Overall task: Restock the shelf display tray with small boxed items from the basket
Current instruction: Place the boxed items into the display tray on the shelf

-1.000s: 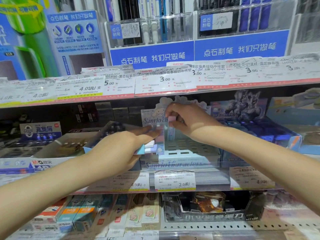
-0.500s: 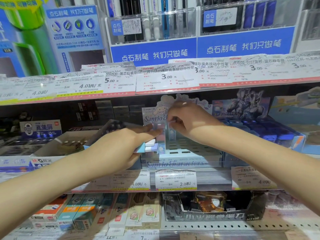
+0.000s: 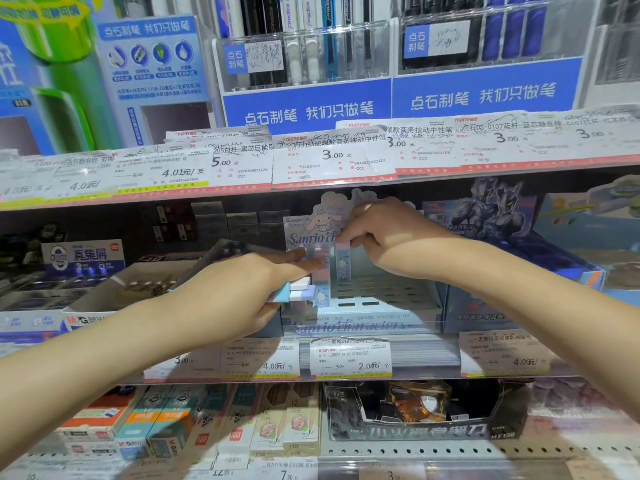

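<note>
- Two bare hands reach into the middle shelf [image 3: 346, 377], working at the pale blue display tray [image 3: 367, 322] printed with "Sanrio characters".
- Right hand [image 3: 382, 237] comes in from the right, thumb and fingertips pinched on the top end of one small boxed item [image 3: 343, 263]; its grip is closed on that box.
- That box stands upright, long axis vertical, pink end up under the fingers, lower end down at the slotted tray floor near the back left of the tray.
- Just left of it another upright box [image 3: 320, 271] stands in the tray, pink above and blue below, also with its long axis vertical.
- Left hand [image 3: 239, 292] sits at the tray's left front corner, fingers stretched toward the upright boxes, its grip wrapped around a small stack of boxes [image 3: 294, 292].
- Stacked boxes lie flat, long axes roughly horizontal, their blue, white and lilac ends pointing right toward the tray.
- Most of the tray's slotted floor [image 3: 381, 292] to the right is bare.
- Price labels [image 3: 349, 358] line the shelf edge below the tray.
</note>
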The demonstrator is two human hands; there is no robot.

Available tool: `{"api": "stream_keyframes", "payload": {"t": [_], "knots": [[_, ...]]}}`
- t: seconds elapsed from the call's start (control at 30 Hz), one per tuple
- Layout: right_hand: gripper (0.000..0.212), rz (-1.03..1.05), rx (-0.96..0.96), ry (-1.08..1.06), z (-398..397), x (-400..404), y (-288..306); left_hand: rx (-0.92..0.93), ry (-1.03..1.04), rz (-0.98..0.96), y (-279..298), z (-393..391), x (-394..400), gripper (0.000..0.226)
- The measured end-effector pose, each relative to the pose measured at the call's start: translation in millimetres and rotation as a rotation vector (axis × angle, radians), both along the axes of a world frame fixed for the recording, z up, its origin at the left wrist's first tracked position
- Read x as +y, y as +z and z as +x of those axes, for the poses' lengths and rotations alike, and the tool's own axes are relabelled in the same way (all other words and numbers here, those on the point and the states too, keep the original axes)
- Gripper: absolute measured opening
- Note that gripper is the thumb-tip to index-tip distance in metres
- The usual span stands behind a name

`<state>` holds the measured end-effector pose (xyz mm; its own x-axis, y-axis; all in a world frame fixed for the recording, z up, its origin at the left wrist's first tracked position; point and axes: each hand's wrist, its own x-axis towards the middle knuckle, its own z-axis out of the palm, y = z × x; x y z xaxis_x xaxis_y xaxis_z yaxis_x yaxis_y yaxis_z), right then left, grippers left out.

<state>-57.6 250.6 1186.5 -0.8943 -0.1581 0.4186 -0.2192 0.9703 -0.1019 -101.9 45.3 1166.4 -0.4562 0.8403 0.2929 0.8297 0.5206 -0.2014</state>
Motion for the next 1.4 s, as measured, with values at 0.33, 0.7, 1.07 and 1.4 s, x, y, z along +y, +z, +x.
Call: {"api": "stream_keyframes", "payload": {"t": [0.33,0.7,1.07,1.4], "knots": [[0.038,-0.103,-0.123,-0.025,-1,-1,2,-0.079,-0.046,-0.003,2,-10,-3,0.030],[0.048,-0.166,-0.059,0.002,8,3,10,-0.037,-0.064,0.285,-5,4,-4,0.046],[0.021,-0.591,-0.046,0.352,49,-32,9,-0.832,-0.017,0.704,2,31,-2,0.029],[0.007,-0.765,-0.142,0.408,39,-30,5,-1.537,-0.125,0.650,1,36,4,0.028]]}}
